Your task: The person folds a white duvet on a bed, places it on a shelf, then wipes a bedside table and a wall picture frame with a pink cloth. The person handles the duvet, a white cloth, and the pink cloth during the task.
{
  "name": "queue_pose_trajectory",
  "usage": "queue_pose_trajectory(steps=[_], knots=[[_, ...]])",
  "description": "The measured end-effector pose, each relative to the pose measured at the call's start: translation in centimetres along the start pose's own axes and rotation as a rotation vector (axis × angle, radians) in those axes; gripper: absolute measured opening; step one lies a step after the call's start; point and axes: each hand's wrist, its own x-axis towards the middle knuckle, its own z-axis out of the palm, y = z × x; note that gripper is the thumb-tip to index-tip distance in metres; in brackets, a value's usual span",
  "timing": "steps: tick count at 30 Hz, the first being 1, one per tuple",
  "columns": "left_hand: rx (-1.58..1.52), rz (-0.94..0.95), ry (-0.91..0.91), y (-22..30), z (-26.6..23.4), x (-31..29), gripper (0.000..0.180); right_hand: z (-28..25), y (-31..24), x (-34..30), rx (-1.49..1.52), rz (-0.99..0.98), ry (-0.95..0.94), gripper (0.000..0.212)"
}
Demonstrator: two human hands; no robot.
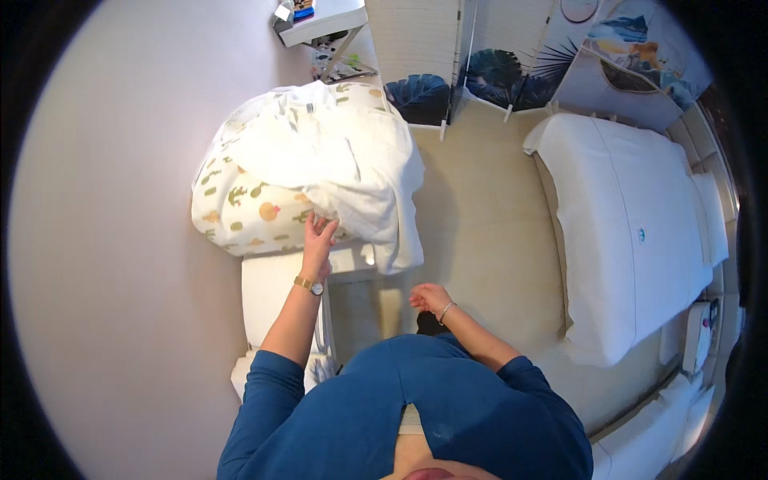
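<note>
— Head view: left hand (319, 232) up at the near edge of the white cloth (364, 196)! Gripping?
— Can't tell! That cloth lies rumpled across the cactus-print bedding (220, 204).
— And the right hand (430, 298)?
— Empty, fingers loosely curled, above the floor (480, 216), apart from the cloth!

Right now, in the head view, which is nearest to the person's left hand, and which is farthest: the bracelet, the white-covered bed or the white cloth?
From the left hand:
1. White cloth, right by the fingertips.
2. Bracelet, lower right, at the right hand.
3. White-covered bed, far over on the right.
</note>
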Motion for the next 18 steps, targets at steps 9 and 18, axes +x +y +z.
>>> queue_pose_trajectory(steps=[9,18], knots=[[0.219,-0.073,-0.198,0.9,8.1,1.8,0.015,-5.2,-12.3,6.6,0.041,-0.017,-0.052,0.027],[0.508,-0.08,-0.841,2.8,13.2,-3.1,0.021,-1.4,-25.3,-6.3,-0.917,-1.182,-0.125,0.038]])
